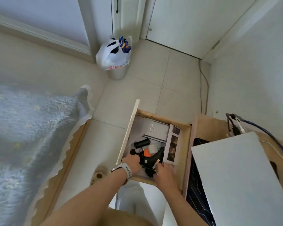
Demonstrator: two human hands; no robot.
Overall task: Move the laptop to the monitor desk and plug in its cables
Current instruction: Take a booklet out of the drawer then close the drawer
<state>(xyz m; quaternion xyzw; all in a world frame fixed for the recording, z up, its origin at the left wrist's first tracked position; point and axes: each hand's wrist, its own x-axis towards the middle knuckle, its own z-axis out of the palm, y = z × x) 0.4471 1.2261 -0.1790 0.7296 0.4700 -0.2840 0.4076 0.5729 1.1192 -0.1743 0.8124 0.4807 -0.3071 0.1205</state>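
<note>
- the open drawer (155,144) is the landmark here, and it's packed: black glue-gun-looking tool (151,158), black cylinder (141,143) behind that, grey box with a ring pull (155,130) at the far end, printed booklets (172,145) along the right wall
- both hands are already in the near end, left hand (132,164) and right hand (164,172), so hardly any gap left there
- right of the drawer, the white laptop (240,178) covers most of the desk (207,126), cables (235,126) bunched at its far corner
- left of the drawer there's an open strip of floor tile (103,141), then the bed (23,128)
- beyond the drawer the tile is open up to the bin (117,62)
</note>
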